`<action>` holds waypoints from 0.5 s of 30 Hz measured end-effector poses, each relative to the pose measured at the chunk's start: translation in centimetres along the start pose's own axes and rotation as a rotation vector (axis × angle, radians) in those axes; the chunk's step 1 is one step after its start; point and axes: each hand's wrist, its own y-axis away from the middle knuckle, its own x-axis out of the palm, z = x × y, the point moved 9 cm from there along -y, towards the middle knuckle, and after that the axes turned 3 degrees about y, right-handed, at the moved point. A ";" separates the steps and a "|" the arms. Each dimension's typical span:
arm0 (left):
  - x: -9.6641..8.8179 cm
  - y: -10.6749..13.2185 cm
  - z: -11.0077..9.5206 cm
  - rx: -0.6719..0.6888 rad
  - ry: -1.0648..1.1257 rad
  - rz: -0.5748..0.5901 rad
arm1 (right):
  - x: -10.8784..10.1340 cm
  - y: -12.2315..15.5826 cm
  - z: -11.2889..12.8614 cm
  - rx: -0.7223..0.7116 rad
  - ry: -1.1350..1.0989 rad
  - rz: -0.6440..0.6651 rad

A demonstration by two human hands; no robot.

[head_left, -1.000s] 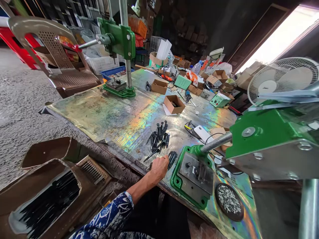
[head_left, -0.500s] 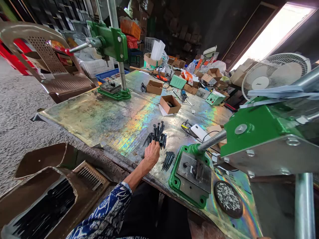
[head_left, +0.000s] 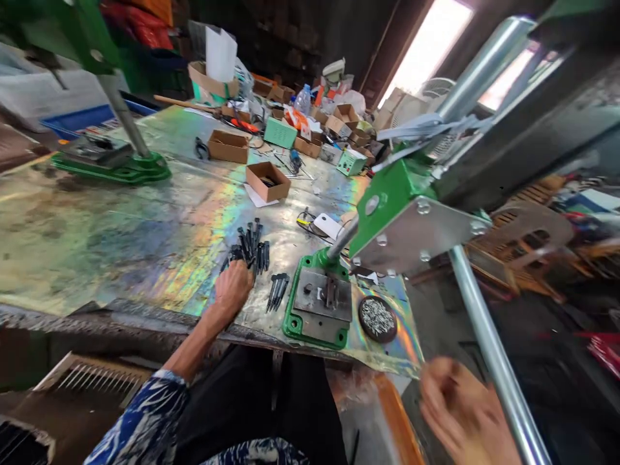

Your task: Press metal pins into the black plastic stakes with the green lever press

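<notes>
My left hand (head_left: 232,289) lies at the near edge of a heap of black pointed pins (head_left: 250,248) on the iridescent metal bench top (head_left: 121,245), its fingers hidden among them. A smaller bunch of the same pins (head_left: 277,290) sits just to its right, apart from the heap. My right hand (head_left: 458,410) is blurred at the lower right, off the bench, beside the steel column (head_left: 496,345) of a green hand press (head_left: 320,300). Nothing shows in it.
A dark round dish of small silver parts (head_left: 378,318) sits by the press base. A second green press (head_left: 111,165) stands at the left. Cardboard boxes (head_left: 267,181), pliers (head_left: 202,148), and a white device with cables (head_left: 328,226) lie farther along the bench.
The whole view has swung and tilted, so the bench sits further left. My left hand has moved forward onto the heap of pins, and my right hand has come into view.
</notes>
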 end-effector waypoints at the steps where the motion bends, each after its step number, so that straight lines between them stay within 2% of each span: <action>1: -0.3 0.3 -0.1 0.023 0.034 -0.019 | 0.5 -1.1 -1.2 0.048 0.018 0.021; 5: 0.0 2.2 -0.3 0.095 0.191 -0.045 | 0.1 -6.0 -5.9 0.015 0.178 -0.114; 9: 1.7 4.1 -0.6 0.131 0.346 -0.032 | -0.8 -9.5 -10.9 0.006 0.425 -0.161; 12: 3.0 4.9 -0.6 0.102 0.444 0.013 | -1.3 -10.9 -12.4 -0.033 0.645 -0.179; 15: 3.4 5.4 -0.8 0.102 0.504 0.033 | -1.0 -11.6 -12.6 -0.087 0.834 -0.175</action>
